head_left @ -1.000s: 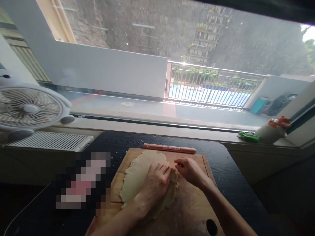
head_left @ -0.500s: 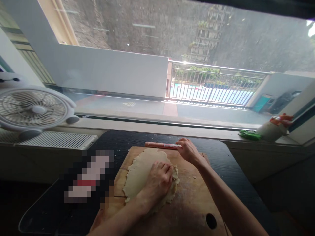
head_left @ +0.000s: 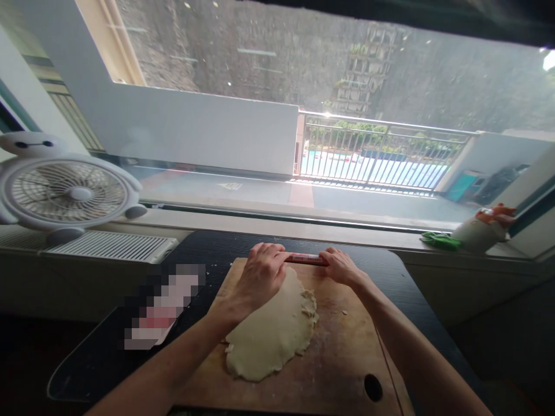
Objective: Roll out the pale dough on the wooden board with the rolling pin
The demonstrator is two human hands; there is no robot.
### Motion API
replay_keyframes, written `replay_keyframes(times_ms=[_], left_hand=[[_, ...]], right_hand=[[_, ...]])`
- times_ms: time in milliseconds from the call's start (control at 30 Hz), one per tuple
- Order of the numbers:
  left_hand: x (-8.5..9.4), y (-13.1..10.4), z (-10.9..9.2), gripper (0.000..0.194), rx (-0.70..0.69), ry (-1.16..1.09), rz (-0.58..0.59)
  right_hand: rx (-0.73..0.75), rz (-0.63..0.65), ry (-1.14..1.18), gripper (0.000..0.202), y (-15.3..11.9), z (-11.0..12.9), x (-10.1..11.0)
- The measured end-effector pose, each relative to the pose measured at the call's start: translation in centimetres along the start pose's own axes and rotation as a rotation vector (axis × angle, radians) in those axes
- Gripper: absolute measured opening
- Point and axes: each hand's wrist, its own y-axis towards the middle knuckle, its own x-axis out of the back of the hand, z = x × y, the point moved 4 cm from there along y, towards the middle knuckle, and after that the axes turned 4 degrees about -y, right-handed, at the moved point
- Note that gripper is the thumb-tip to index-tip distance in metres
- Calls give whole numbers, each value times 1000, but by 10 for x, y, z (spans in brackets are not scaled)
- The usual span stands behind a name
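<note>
**Gripped at both ends, just past twelve**

Clock places are read from the middle of the work, with twelve away from the person. Largest is the window (head_left: 243, 63), spread across twelve, with a black table (head_left: 99, 358) on the near side of it. On the table lies a wooden board (head_left: 338, 370), and flat on that a pale dough sheet (head_left: 273, 329), the clock's centre. Its rim is ragged at two o'clock; the left forearm hides part of the nine-to-eleven side.

The left hand (head_left: 264, 268) is at twelve, over the sheet's far edge; whether it touches the dough cannot be told. The right hand (head_left: 340, 267) is past one, well clear of the dough. The two are apart, each with fingers closed round one end of a rolling pin (head_left: 306, 258) by the board's far edge. Whether the pin is lifted is unclear. The step in hand looks like taking up the pin; bringing it onto the dough would call for an even lift and a pull toward six.

Smallest is a crumb (head_left: 344, 312), near three.
</note>
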Motion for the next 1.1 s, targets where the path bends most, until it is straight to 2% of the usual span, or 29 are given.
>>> replay_keyframes(times_ms=[167, 233, 300, 400, 500, 600, 700, 800, 900, 1000, 1100], left_hand=[[-23, 16, 14, 23, -23, 25, -1], [-26, 21, 17, 22, -25, 34, -16], [-20, 25, 16, 22, -33, 38, -22], [-3, 22, 5, 26, -52, 41, -4], [8, 7, -12, 31, -73, 44, 26], [-1, -17, -19, 27, -61, 48, 138], [-18, -45, -2, 36, 46, 77, 327], [-18, -68, 28, 40, 163, 137, 392], [-7, -82, 51, 38, 218, 188, 385], [-3, -91, 59, 35, 232, 186, 406], [-7, -96, 61, 33, 210, 188, 376]], right_hand=[[-5, 127, -34, 16, 24, -6, -2], [-21, 154, -42, 16, 31, -8, 2], [-31, 146, -48, 15, 30, -9, 8], [-23, 57, -57, 12, 8, -5, 18], [14, -33, -58, 16, -34, 4, 17], [98, -125, -11, 12, -74, 18, 10], [211, -132, 115, 8, -90, 36, 7], [318, -80, 318, 13, -78, 56, 15], [261, -148, 427, 24, -50, 72, 23], [187, -203, 371, 30, -27, 88, 17], [151, -221, 298, 31, -14, 100, 2]])
